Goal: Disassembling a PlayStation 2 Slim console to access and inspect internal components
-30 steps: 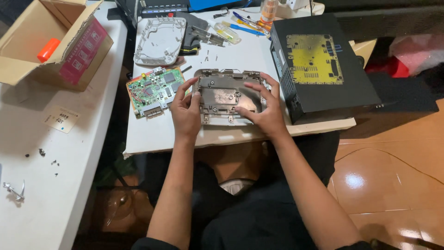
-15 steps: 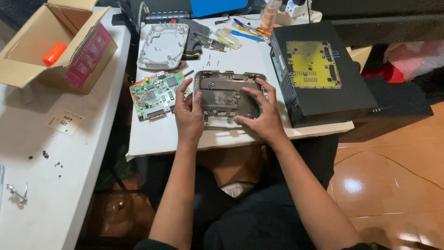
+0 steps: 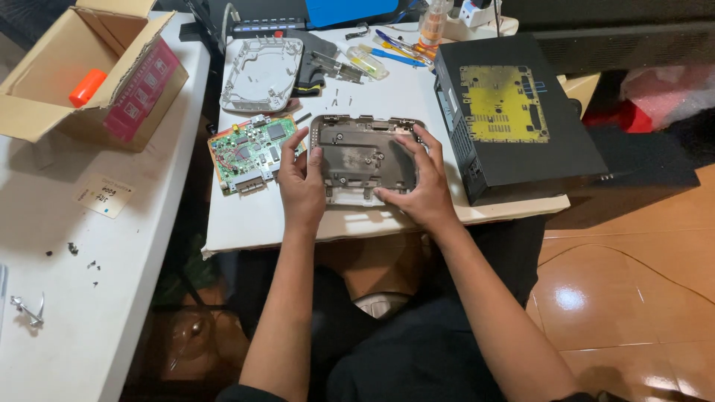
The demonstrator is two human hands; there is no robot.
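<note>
We grip the grey shell (image 3: 365,158) near the counter's (image 3: 246,231) front edge: left hand (image 3: 300,186) and right hand (image 3: 417,190) clasp its sides, fingers spread. A circuit board (image 3: 249,152) lies just left, a black case (image 3: 518,112) crowds the right. Back-edge tools are indistinct.

White table (image 3: 246,231) is packed: metal plate (image 3: 363,158) dead centre, green circuit board (image 3: 249,152) at 9 o'clock, black box (image 3: 521,123) at 3, grey cover (image 3: 261,74) at 11.
</note>
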